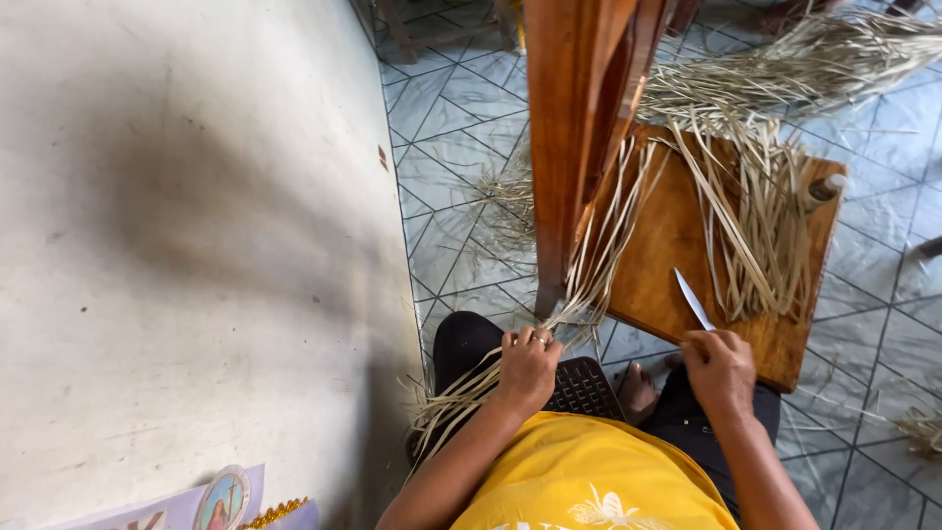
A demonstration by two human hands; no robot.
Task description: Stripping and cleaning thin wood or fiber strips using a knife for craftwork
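Left hand (527,368) is clamped on a bundle of palm strips (589,265) by the near knee; right hand (719,370) grips a knife (694,298); a pile of strips (760,231) lies on the wooden stool (667,245), more heaped far right

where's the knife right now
The knife is in the right hand, blade up over the wooden stool, beside the loose straw strips.

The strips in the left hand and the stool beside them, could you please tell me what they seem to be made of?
The strips look like dried palm leaf or straw: pale tan, flat, thin and fibrous, bending loosely where the left hand grips them. The stool looks like varnished wood: warm orange-brown with visible grain and a slight sheen. The knife in the right hand has a bright, probably steel blade.
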